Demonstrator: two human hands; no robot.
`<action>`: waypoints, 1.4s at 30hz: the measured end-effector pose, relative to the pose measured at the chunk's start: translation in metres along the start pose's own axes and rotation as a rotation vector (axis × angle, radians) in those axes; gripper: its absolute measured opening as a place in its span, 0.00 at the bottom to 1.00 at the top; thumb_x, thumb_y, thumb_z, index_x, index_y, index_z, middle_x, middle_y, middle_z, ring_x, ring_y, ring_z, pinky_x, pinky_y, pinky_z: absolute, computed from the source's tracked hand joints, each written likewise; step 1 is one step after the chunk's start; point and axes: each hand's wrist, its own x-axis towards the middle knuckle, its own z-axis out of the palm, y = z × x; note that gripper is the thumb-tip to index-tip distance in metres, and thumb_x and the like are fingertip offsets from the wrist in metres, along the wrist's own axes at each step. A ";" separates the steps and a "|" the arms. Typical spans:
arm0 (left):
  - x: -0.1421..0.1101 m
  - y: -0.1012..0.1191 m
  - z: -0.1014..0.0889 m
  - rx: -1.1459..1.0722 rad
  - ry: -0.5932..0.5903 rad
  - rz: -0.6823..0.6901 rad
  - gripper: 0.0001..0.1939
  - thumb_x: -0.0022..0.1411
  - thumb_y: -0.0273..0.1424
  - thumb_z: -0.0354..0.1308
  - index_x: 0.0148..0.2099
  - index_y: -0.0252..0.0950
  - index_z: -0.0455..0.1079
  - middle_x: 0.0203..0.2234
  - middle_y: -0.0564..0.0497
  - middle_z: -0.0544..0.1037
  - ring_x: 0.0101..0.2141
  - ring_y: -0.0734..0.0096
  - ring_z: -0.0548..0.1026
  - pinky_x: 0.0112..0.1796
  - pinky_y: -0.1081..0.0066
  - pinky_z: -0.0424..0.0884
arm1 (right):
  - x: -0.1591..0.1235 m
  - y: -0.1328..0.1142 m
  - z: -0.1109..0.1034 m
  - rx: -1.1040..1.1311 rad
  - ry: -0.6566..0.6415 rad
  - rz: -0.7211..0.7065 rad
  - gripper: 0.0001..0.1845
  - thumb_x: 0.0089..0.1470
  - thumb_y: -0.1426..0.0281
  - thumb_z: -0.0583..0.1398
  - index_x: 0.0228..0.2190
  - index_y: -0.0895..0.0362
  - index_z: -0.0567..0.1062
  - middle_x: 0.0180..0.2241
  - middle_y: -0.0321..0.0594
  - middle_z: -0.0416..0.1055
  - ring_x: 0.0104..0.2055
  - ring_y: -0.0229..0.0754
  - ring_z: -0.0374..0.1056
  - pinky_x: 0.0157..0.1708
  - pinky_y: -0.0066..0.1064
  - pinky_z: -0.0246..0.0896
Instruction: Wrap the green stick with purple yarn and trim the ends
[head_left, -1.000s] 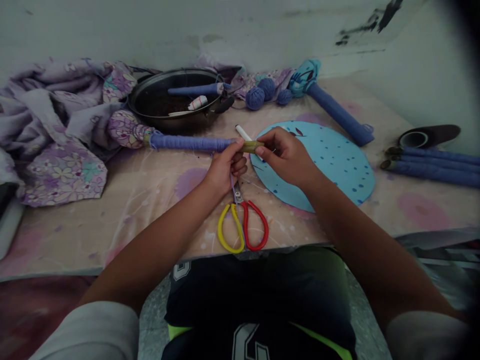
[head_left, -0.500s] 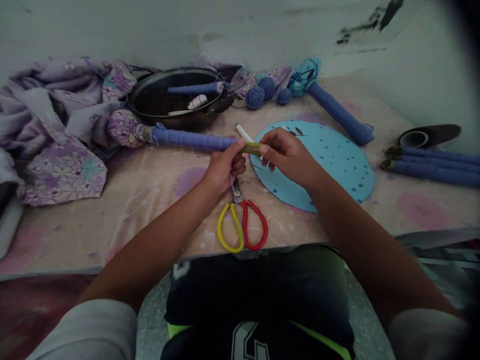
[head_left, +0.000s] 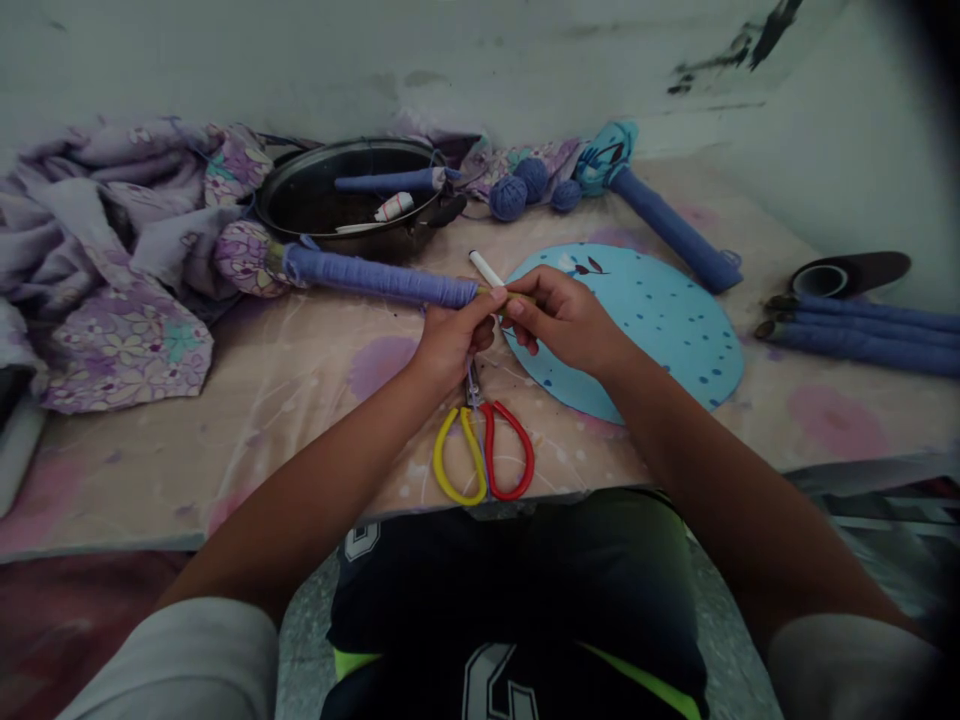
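Observation:
A stick wrapped in blue-purple yarn lies across in front of me, its left end topped by a ball of floral cloth. My left hand grips it near the right end, where the wrapping stops. The bare greenish tip is pinched by the thumb and fingers of my right hand. A strand of yarn runs down from my left hand over scissors with one yellow and one red handle. Just behind my hands a white marker rests against a spotted light-blue oval sheet.
At the back stands a black pan with a wrapped stick and small items inside. Blue yarn balls sit beside it. Crumpled floral cloth covers the left. Another wrapped stick and several wrapped sticks lie at right.
The wrapped stick has turned in my hands and shifted slightly left at its cloth end. My right hand has moved closer to my left, covering more of the bare tip.

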 end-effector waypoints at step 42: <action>-0.002 -0.010 0.006 0.003 0.065 0.003 0.20 0.55 0.45 0.57 0.27 0.36 0.53 0.13 0.63 0.51 0.12 0.87 0.51 0.15 0.81 0.49 | 0.001 0.010 0.007 -0.221 0.231 -0.157 0.13 0.57 0.57 0.55 0.36 0.53 0.65 0.31 0.38 0.68 0.29 0.39 0.68 0.26 0.33 0.66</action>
